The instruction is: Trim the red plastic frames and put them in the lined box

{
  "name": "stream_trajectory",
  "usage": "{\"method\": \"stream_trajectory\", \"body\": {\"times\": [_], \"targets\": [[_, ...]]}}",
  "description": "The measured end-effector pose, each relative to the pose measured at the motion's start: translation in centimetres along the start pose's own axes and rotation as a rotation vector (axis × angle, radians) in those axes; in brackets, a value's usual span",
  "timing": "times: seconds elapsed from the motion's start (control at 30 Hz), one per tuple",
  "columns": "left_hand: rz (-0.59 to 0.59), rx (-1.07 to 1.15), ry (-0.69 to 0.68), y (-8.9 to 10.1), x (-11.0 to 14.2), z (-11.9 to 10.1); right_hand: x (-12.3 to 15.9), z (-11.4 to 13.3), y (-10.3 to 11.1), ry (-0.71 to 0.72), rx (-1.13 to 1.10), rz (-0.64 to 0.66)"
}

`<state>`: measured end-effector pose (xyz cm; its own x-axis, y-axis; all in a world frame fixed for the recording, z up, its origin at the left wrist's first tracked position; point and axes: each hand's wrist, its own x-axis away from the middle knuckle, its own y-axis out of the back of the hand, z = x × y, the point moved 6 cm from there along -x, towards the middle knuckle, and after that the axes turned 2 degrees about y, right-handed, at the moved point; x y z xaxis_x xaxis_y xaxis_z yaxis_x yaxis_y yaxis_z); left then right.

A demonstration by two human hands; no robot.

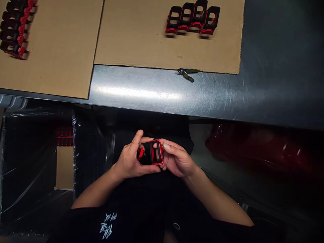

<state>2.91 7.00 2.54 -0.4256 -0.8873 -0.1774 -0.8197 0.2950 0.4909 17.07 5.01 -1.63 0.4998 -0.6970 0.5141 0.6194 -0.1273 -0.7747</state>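
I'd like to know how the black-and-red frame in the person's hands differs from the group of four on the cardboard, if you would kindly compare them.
The held frame is gripped between the left hand and right hand, while the four frames rest on the cardboard sheet. The held frame is alone; the four frames stand side by side, close together. Both are black with red edges and a rectangular opening.

left hand [134,157] and right hand [178,158] grip one red-and-black frame [152,152] below the steel counter [141,91]; four matching frames [192,18] stand on a cardboard sheet [162,44], small metal tool [186,74] at its edge.
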Motion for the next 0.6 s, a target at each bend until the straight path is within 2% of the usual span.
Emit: {"method": "stream_trajectory", "body": {"times": [0.13, 0.27, 0.6], "targets": [[0.038, 0.109, 0.026, -0.3, 0.3, 0.9, 0.1, 0.6, -0.3, -0.028, 0.052, -0.012], [0.027, 0.151, 0.002, -0.2, 0.3, 1.2, 0.1, 1.0, -0.5, -0.013, 0.146, -0.050], [0.081, 0.214, 0.061, -0.8, 0.6, 1.4, 0.1, 1.2, -0.3, 0.097, 0.358, -0.079]]}}
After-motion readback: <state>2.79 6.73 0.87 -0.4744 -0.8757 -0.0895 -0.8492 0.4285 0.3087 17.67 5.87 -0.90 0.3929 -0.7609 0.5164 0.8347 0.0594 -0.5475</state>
